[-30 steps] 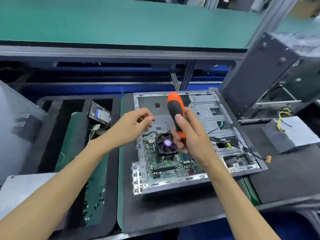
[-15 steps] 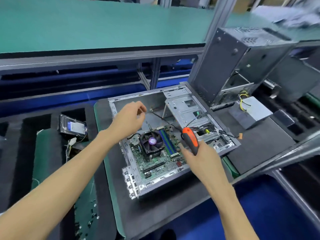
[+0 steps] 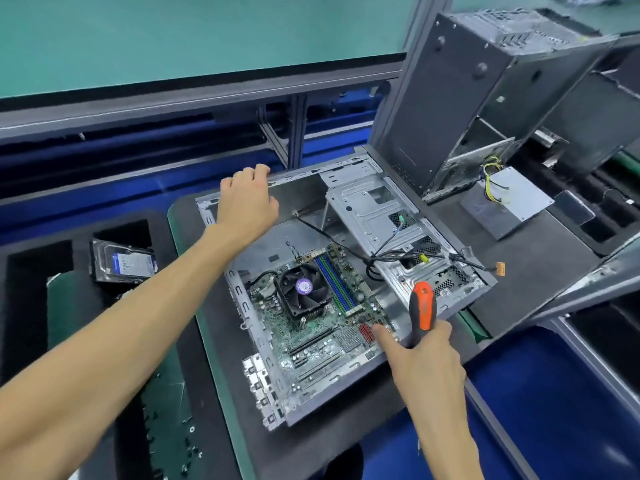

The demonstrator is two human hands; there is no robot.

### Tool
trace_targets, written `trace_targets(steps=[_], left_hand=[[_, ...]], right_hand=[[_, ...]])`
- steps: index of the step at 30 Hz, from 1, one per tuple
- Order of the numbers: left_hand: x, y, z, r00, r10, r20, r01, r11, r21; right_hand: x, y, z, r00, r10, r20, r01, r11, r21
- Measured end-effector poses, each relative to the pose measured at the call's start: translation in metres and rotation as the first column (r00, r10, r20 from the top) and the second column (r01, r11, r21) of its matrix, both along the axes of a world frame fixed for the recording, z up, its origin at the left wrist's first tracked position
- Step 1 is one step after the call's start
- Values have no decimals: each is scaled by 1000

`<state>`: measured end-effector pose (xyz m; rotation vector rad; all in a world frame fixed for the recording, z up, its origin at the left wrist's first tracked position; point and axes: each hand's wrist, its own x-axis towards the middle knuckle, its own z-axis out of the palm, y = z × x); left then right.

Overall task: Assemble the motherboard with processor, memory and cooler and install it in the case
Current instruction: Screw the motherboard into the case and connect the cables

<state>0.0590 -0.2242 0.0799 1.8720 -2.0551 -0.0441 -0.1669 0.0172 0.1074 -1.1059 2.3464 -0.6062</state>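
Case [image 3: 349, 188] rim under left hand [image 3: 247, 206]; right hand [image 3: 420, 358] grips screwdriver [image 3: 422, 308].

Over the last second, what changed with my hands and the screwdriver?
The left hand moved back and now grips the grey metal computer case's far rim. The right hand lowered the orange-and-black screwdriver beside the green motherboard, forefinger extended. Right hand's hold on screwdriver unchanged.
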Motion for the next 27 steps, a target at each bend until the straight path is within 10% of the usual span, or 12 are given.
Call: trace_targets(steps=[27], left_hand=[[17,-37,-3,999,-15,51,8,990,144]], right_hand=[[-9,-22,-6,997,-78,-8,78,997,-20]])
